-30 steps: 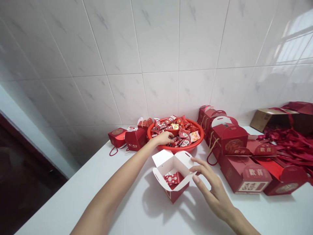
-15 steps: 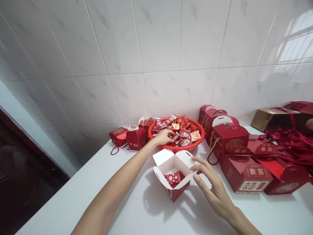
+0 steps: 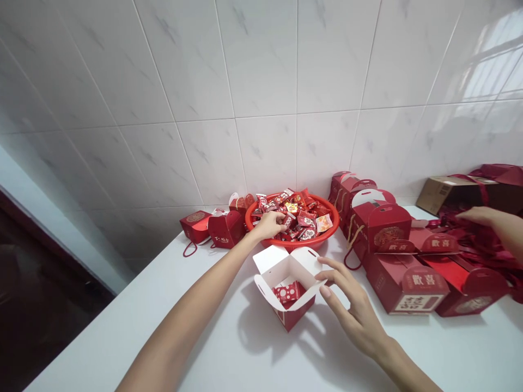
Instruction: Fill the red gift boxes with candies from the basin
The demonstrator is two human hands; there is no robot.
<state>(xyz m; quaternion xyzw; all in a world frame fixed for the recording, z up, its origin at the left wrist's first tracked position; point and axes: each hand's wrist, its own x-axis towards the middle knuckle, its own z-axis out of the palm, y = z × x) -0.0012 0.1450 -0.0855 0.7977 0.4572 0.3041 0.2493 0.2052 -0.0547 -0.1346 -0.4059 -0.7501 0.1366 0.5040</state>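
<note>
Over the red basin (image 3: 337,224), my left hand (image 3: 270,224) pinches a red wrapped candy (image 3: 290,220) between thumb and fingertips. Many more wrapped candies (image 3: 307,219) fill the basin. In front of it stands a small red box (image 3: 295,318) with a white inside, its flaps spread out. A dotted red packet (image 3: 287,293) lies in the box, with other red wrapping partly covered around it. My right hand (image 3: 354,305) is at the box's right flap, fingers apart, the fingertips touching or very near its edge.
Red gift boxes (image 3: 408,286) crowd the right side, with two more rows behind. Left of the basin sit smaller red boxes (image 3: 226,230). Another person's hand (image 3: 482,215) reaches into dark red ribbons beside a cardboard box (image 3: 437,195). A tiled wall (image 3: 265,147) backs the white table (image 3: 212,326).
My left hand now has a candy raised slightly from the pile. The other person's hand has come in from the right over the ribbons. My right hand stays by the box flap.
</note>
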